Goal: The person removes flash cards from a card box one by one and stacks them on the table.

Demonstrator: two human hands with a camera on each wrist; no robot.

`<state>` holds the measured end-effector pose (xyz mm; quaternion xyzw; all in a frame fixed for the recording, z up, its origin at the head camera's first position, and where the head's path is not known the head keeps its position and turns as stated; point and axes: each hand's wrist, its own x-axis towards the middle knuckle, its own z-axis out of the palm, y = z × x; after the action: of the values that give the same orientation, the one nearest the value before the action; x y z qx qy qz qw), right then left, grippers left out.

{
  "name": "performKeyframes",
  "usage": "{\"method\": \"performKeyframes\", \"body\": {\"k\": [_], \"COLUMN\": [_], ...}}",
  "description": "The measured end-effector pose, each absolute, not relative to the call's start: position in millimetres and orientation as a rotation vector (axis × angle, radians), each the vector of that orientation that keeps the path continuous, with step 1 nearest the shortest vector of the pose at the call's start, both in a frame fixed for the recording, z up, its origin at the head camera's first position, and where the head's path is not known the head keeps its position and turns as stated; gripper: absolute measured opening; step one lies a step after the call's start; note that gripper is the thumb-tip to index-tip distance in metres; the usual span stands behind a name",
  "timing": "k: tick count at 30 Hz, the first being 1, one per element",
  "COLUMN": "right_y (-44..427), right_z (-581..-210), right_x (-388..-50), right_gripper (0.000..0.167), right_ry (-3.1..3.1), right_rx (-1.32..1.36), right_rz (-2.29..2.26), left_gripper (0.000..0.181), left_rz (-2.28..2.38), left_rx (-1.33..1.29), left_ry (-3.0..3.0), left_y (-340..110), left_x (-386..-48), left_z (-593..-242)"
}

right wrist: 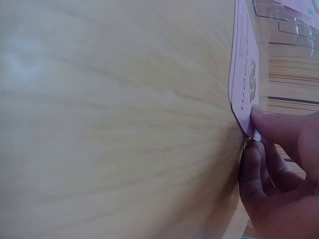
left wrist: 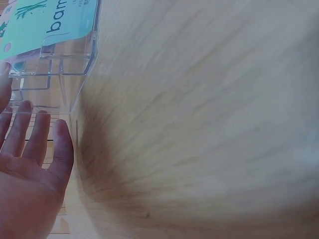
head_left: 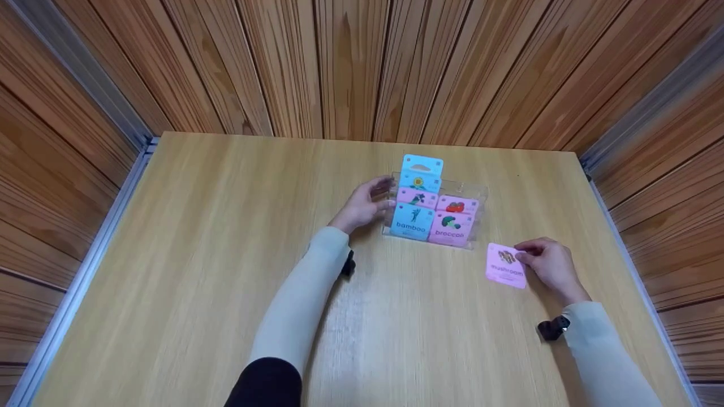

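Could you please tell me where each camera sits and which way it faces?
Head: worn on the head, looking forward and down at the table and clear rack; both hands and the pale sleeves show.
Left wrist: worn on that wrist, facing the left hand beside the rack; palm and fingers show.
Right wrist: worn on that wrist, facing the right hand, which pinches the mushroom card; thumb and fingers show.
Shared: head and left wrist show the bamboo card; head and right wrist, the mushroom card.

A pink mushroom card [head_left: 504,268], picture up, is pinched in right fingers [right wrist: 279,126] near a clear holder [head_left: 480,199]
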<state>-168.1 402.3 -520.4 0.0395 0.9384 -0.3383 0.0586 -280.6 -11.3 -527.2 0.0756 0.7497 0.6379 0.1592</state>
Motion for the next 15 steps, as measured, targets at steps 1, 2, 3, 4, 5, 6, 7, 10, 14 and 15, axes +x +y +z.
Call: {"method": "performKeyframes", "body": {"k": [1,2,3,4,5,6,7,10,14,15], "right_y": [402.0,401.7,401.6,401.5,401.2,401.0,400.8,400.5,401.6,402.0], "right_z": [-520.2,-519.9,-519.7,-519.2,-518.6,-518.2,-517.9,-517.6,-518.4,-518.5], "right_x": [-168.3,-168.4,-168.6,-168.9,-168.9,-169.0,-169.1,-168.8,-167.5,-167.1], "right_gripper": [0.021,0.021,0.021,0.021,0.021,0.021,0.021,0.021,0.022,0.022], "right_ry": [2.855,2.863,2.869,2.867,2.863,2.862,2.865,2.862,2.85,2.848], "right_rx": [0.112,0.107,0.105,0.108,0.111,0.11,0.108,0.111,0.117,0.118], "right_rz": [-1.014,-1.008,-1.0,-1.0,-1.002,-1.002,-0.999,-1.004,-1.007,-1.008], "left_gripper": [0.062,0.062,0.061,0.061,0.061,0.06,0.06,0.06,0.059,0.059], "left_rz": [1.822,1.823,1.824,1.826,1.829,1.832,1.834,1.833,1.815,1.808], "left_rx": [0.216,0.216,0.215,0.21,0.207,0.205,0.205,0.205,0.18,0.173], "left_ry": [2.143,2.141,2.14,2.136,2.133,2.13,2.129,2.134,2.144,2.147], "left_y": [-11.3,-11.2,-11.1,-11.2,-11.4,-11.5,-11.6,-11.8,-11.0,-10.7], "left_x": [-280.7,-280.6,-280.5,-280.3,-280.2,-280.0,-280.0,-279.9,-279.4,-279.3], "left_z": [-526.7,-526.1,-525.6,-525.1,-524.7,-524.4,-524.1,-523.7,-524.2,-524.5]}}
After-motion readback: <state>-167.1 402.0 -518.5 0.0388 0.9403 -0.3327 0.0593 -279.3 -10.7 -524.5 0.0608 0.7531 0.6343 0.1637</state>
